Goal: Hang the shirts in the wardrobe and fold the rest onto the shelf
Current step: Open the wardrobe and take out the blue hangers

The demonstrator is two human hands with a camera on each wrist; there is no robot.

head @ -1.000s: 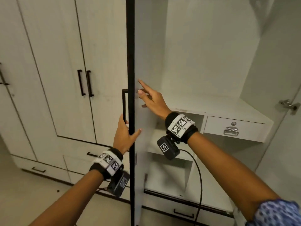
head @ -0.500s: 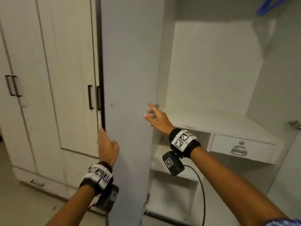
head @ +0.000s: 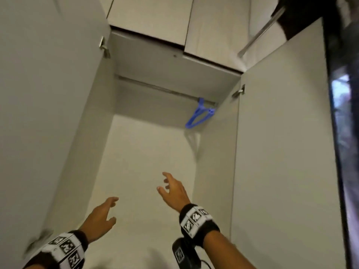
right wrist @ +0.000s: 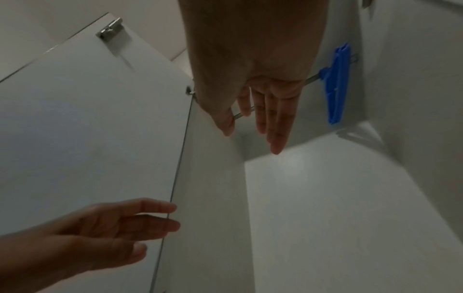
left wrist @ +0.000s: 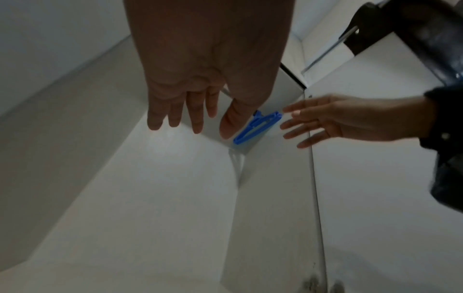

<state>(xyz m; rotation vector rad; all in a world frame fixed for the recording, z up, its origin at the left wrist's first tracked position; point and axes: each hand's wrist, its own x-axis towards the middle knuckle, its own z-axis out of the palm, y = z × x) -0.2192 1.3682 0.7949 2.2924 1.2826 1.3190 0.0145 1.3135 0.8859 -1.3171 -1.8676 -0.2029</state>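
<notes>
From the head camera, the open wardrobe is seen from below, where half a second ago the view sat level with the shelf and drawer. The left door is now swung fully aside, and the left hand that was gripping its edge is released and raised with fingers loosely spread, holding nothing. The right hand is lifted higher, fingers apart and empty. A blue hanger is hung at the right end of the rail, well above both hands. No shirt is visible in any view, so the garments are presumably still outside the cupboard.

From the left wrist camera, the left hand's fingers are shown straight and slightly apart, touching nothing. The hanger is framed between the thumb and the right hand, whose fingers are also spread. The picture is dim, so whether more than one hanger is stacked there cannot be told for sure.

From the right wrist camera, the right hand's fingers are held straight and close together, pointing up toward the rail. The hanger lies off to the side, untouched.

With the wardrobe opened, the hanger is judged to be the next thing fetched.
</notes>
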